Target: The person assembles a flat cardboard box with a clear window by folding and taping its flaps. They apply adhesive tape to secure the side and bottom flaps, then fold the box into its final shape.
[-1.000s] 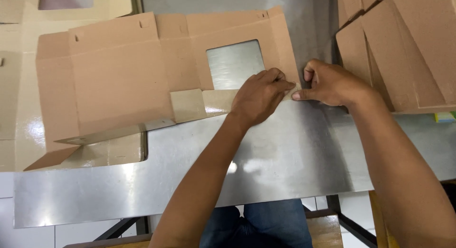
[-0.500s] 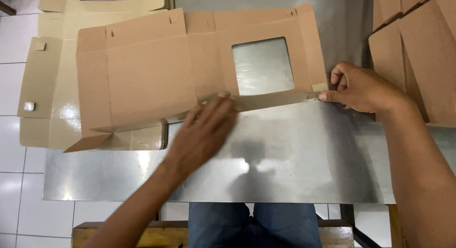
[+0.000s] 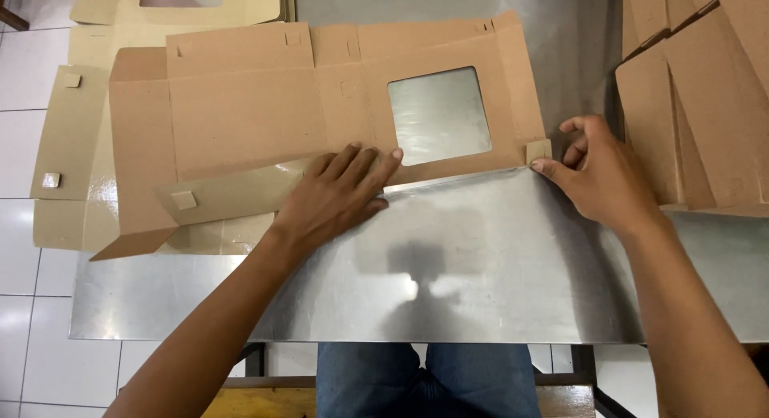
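Note:
A flat brown cardboard box blank (image 3: 248,118) with a square window cut-out lies on the steel table (image 3: 481,274). My left hand (image 3: 336,194) presses flat on the blank's near folded strip, fingers spread, just left of the window. My right hand (image 3: 597,174) pinches the strip's right end by a small square tab (image 3: 538,150). The near flap is folded up along the blank's front edge.
A stack of flat brown box blanks (image 3: 705,98) lies at the right of the table. More pale blanks (image 3: 72,138) lie under the one being handled and overhang the table's left end above a white tiled floor (image 3: 32,362). My blue trousers show below the table's front edge.
My left hand has slid leftward along the folded strip, from beside the right hand to the blank's middle. The right hand stays at the strip's right end. The camera view shifted.

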